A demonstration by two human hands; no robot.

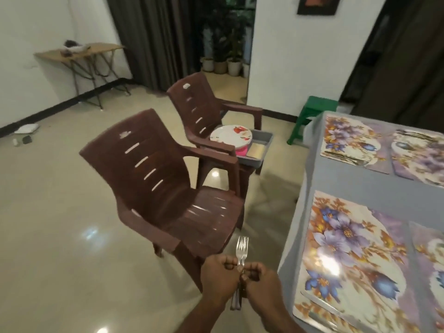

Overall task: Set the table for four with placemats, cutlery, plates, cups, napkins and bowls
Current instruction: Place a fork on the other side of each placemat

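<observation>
Both hands hold a small bunch of metal forks [242,248] upright, tines up, just left of the table. My left hand [219,277] grips the handles; my right hand [262,282] pinches them from the right. Floral placemats lie on the grey-clothed table [346,183]: one near [348,255], one far [348,140], two more at the right edge [422,155] [430,267]. Cutlery lies on the far mat's near edge. A stack of plates [231,135] rests on a grey tray [263,144] on the far chair.
Two brown plastic chairs stand left of the table, the near one [168,188] with a bare seat, the far one [204,109] bearing the tray. A green stool [312,111] sits by the wall. A folding side table [81,54] stands at the back left.
</observation>
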